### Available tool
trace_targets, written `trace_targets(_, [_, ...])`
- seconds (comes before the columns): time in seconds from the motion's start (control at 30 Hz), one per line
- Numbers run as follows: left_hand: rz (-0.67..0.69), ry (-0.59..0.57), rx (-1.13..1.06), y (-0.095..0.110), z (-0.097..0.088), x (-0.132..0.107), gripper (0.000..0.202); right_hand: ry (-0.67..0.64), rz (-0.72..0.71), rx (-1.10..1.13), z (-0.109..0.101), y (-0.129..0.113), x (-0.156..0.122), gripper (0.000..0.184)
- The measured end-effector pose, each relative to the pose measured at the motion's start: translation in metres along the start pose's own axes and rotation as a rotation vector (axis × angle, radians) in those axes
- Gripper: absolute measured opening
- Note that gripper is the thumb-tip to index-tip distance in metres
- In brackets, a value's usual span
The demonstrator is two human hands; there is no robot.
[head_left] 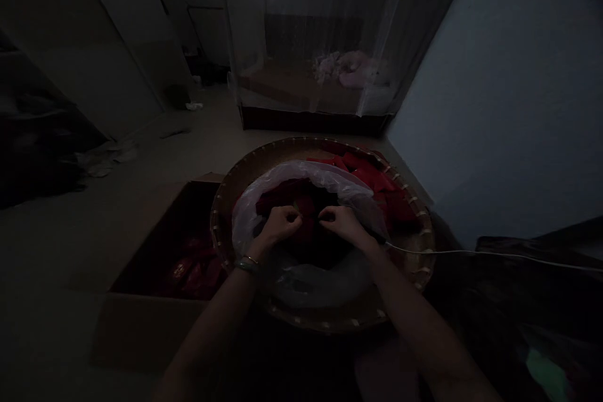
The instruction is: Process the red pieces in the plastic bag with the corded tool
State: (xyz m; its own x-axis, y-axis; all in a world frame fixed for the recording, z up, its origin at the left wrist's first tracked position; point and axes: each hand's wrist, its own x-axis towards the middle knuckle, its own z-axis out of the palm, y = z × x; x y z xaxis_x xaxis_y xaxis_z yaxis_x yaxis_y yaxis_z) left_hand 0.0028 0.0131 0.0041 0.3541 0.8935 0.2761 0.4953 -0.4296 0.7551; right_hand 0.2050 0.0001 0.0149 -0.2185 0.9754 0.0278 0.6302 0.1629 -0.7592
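Note:
Both hands hover over the mouth of a translucent plastic bag [301, 286] that lies spread on a round woven bamboo tray [254, 160]. Dark red material [277, 195] shows inside the bag, too dim to identify. My left hand [282, 223], with bracelets at its wrist, is closed in a pinch beside a dark red piece [305, 204] with a small greenish spot. Facing it a short gap away, my right hand [340, 221] also pinches, thumb against fingers. What either hand holds is too small and dark to make out.
Bright red pieces [372, 176] lie at the tray's right back. An open cardboard box [141, 320] with red items stands left. A white cable [447, 252] runs right from the tray. Behind is a bed [287, 85] under a net; a pale wall [518, 107] borders the right.

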Motion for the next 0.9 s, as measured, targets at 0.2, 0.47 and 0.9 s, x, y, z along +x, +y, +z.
trace_targets(0.2, [0.234, -0.088, -0.101, 0.003, -0.002, -0.002, 0.020, 0.160, 0.121, 0.559, -0.008, -0.022, 0.000, 0.029])
trace_targets(0.47, [0.270, -0.106, -0.085, 0.002, -0.002, -0.002, 0.022, 0.000, 0.060, 0.407, -0.002, -0.033, -0.004, 0.023])
trace_targets(0.9, [0.276, -0.134, -0.084, 0.014, -0.009, -0.004, 0.016, 0.064, -0.278, -0.011, 0.002, -0.025, -0.008, 0.008])
